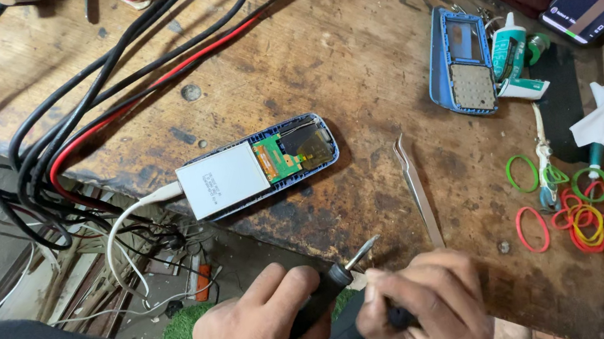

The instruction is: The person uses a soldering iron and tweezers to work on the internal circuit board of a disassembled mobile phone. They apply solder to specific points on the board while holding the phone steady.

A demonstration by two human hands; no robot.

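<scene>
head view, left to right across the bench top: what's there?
Black and red cables → opened blue phone with white battery → tweezers → blue phone cover → green-and-white tube → coloured rubber bands → white paper scrap.

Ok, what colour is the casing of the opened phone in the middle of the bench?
Blue. The phone has a blue casing edge, clearest in the head view.

Rough, stained wood is showing on the counter (349, 53); shiny metal tweezers (418, 192) are lying beside a glossy blue plastic phone shell (460, 61).
</scene>
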